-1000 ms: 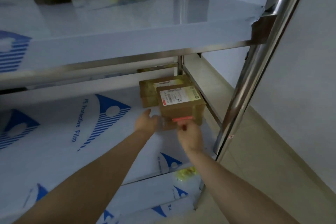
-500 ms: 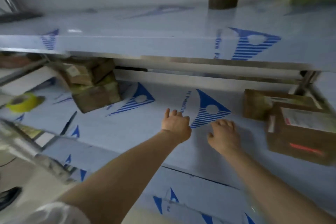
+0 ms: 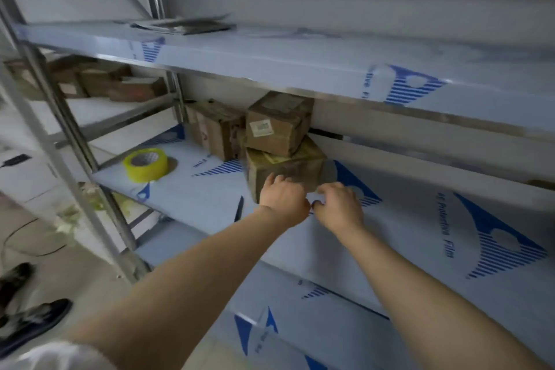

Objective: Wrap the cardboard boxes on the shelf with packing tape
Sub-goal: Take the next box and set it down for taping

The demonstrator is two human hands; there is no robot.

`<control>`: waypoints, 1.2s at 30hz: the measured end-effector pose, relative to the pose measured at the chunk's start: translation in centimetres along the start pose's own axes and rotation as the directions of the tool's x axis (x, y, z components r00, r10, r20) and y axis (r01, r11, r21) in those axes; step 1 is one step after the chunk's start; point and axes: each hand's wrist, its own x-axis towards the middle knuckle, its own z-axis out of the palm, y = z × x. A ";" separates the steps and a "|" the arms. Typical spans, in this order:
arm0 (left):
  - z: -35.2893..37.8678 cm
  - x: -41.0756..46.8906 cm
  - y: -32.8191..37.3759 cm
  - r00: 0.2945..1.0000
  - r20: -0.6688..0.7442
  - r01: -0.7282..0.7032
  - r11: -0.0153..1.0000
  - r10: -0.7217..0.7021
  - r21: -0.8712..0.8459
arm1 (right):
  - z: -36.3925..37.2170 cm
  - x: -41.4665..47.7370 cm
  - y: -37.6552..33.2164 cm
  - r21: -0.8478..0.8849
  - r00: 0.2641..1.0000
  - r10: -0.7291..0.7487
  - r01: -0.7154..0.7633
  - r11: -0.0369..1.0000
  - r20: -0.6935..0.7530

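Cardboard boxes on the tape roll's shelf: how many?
3: lower box at front, upper box stacked on it, third box behind to their left. Others may hide behind.

3 cardboard boxes close by: lower box (image 3: 288, 167), upper box (image 3: 276, 126), rear box (image 3: 214, 129). 1 yellow tape roll (image 3: 145, 164); 2 hands, i.e. left hand (image 3: 283, 200) and right hand (image 3: 339, 207). Far-left boxes (image 3: 105, 81) too blurred to count.

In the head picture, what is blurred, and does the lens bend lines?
Head view: blur smears the lower box near the left hand and right hand; the label on the upper box is unreadable; the tape roll is sharper; the wide lens slants the shelf post.
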 end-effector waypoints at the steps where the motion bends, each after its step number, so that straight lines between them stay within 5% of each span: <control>1: -0.5 -0.1 -2.0 1.000 -0.007 0.017 1.000 -0.017 -0.010 | 0.5 0.5 -2.1 0.012 1.000 -0.028 0.028 1.000 0.000; 16: -1.3 3.5 -26.9 0.955 -0.087 0.275 0.958 -0.282 -0.087 | 11.3 13.1 -22.1 0.168 0.986 -0.160 0.152 0.974 0.036; 30: -1.7 13.9 -43.7 0.959 0.001 0.282 0.952 -0.284 -0.118 | 16.9 29.7 -25.6 0.007 0.986 0.023 -0.023 1.000 -0.166; 36: -0.7 17.5 -46.3 0.988 0.037 0.153 0.972 -0.149 -0.180 | 17.8 30.9 -25.7 -0.008 0.985 0.097 -0.099 0.995 -0.140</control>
